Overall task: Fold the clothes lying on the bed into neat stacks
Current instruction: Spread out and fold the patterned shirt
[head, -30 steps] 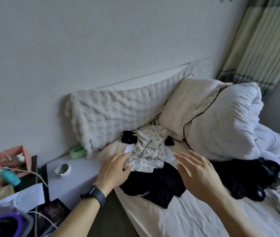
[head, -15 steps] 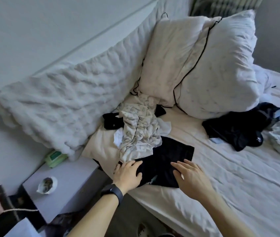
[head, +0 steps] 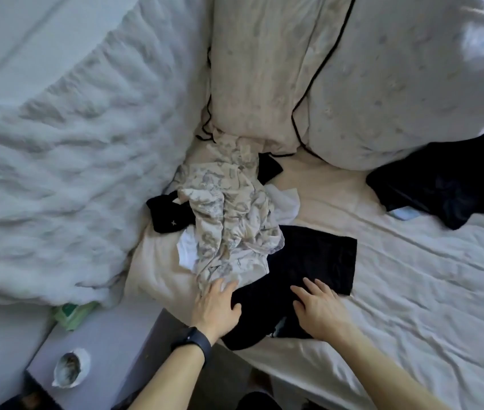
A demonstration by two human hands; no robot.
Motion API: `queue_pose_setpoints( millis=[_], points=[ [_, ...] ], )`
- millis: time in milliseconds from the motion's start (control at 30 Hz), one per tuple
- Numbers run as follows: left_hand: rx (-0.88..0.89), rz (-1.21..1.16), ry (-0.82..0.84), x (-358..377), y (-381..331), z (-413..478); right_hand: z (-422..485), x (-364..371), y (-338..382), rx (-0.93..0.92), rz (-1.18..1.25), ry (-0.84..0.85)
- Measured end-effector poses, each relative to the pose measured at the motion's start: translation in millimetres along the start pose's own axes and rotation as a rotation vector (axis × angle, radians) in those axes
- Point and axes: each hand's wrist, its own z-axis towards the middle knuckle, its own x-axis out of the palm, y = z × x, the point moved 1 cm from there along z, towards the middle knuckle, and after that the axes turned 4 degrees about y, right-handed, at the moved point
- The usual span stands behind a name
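Observation:
A flat black garment (head: pixel 311 261) lies near the bed's left edge. My left hand (head: pixel 215 306), with a black band on the wrist, rests on its left side with fingers spread, fingertips touching a crumpled white patterned garment (head: pixel 229 229) that lies partly over the black one. My right hand (head: pixel 319 309) lies flat on the black garment's lower right part, fingers straight. A small black piece (head: pixel 167 216) sits left of the patterned garment. A dark heap of clothes (head: pixel 448 187) lies at the right by the pillows.
Two white pillows (head: pixel 368 84) lean at the head of the bed. A fluffy white blanket (head: pixel 45 173) covers the left side. Below left stands a grey bedside surface (head: pixel 110 344) with a small bowl (head: pixel 70 368) and a green pack (head: pixel 72 313). Wrinkled sheet (head: pixel 412 306) spreads right.
My view has tilted down and closer to the bed. Both hands have come down from above the clothes onto the black garment and now rest on it.

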Motion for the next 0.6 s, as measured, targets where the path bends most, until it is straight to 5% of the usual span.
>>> queue_pose_setpoints(
  millis=[467,600],
  points=[
    [0.132,0.308,-0.196,-45.1,12.4,186.3,94.9,64.0,-8.0,0.265,0.012,0.119],
    [0.185,-0.117,-0.248,-109.1,26.7,167.5,83.6,27.0,5.7,0.324,0.152,0.202]
  ],
)
